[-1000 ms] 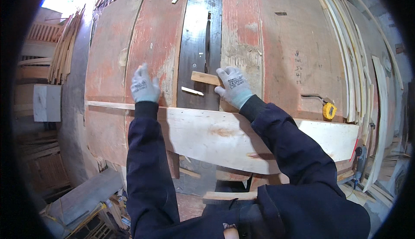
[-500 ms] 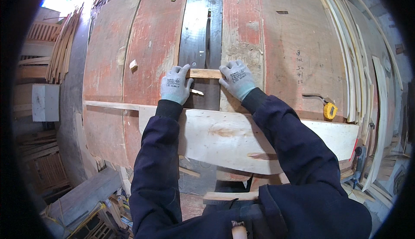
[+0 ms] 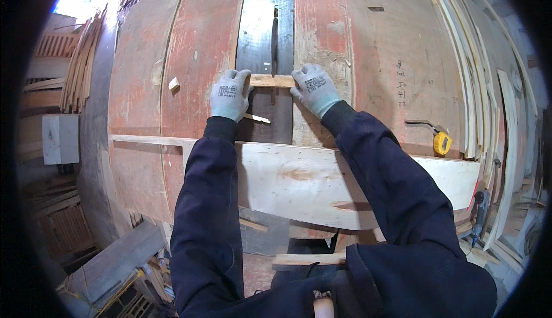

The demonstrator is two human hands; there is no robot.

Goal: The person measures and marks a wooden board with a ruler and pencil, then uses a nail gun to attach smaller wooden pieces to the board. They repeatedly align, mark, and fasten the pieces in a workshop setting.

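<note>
Both my hands wear grey gloves and grip a short wooden strip (image 3: 270, 81) lying crosswise over a dark metal plate (image 3: 253, 25). My left hand (image 3: 228, 95) is closed on the strip's left end, thumb along its near edge. At the other end, my right hand (image 3: 316, 91) pinches it with thumb and fingers. Under the strip runs a long narrow slot (image 3: 274, 45) in the plate, with dark metal in it; whether that is a blade I cannot tell. A thin splintered offcut (image 3: 257, 119) lies on the plate nearer to me.
A long pale board (image 3: 287, 165) stands across the bench's near side, under my forearms. On the reddish bench top (image 3: 201, 48) lie a small wood block (image 3: 173, 84) and, at right, a yellow tape measure (image 3: 442, 143). Long strips (image 3: 463, 71) line the right edge, near a power tool (image 3: 480, 214).
Both hands have pushed the wooden strip a little farther away from me along the slot. More of the slot now shows on the near side of the strip.
</note>
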